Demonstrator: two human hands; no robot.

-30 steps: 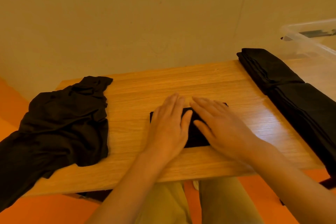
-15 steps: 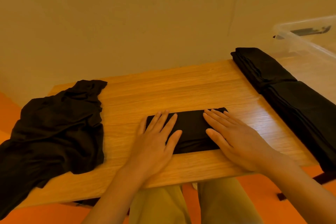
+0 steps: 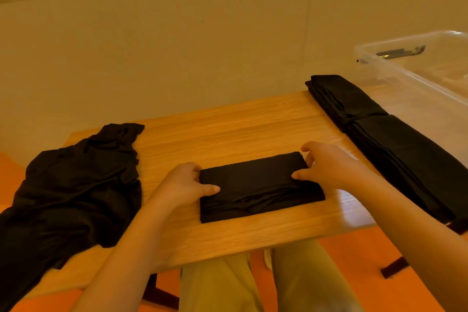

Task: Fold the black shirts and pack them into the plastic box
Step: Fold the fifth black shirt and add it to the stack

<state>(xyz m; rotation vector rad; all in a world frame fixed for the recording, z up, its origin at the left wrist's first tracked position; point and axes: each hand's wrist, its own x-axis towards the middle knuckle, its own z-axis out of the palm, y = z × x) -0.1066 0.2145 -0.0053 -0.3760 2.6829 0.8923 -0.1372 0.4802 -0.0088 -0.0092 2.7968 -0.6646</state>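
A folded black shirt [image 3: 258, 185] lies as a small rectangle near the front of the wooden table [image 3: 228, 129]. My left hand [image 3: 182, 185] grips its left end, thumb on top and fingers curled at the edge. My right hand [image 3: 326, 167] grips its right end the same way. Folded black shirts [image 3: 379, 139] lie in a row along the table's right side. A clear plastic box [image 3: 417, 76] stands beyond them at the far right. Unfolded black shirts [image 3: 76, 185] lie heaped at the table's left end.
A beige wall rises behind the table. The heap at the left hangs over the table's edge. My legs show under the front edge, above an orange floor. A dark object lies inside the box at its far side.
Both hands slid apart from pressing flat on top of the folded shirt to its two ends, where they now curl round its edges.
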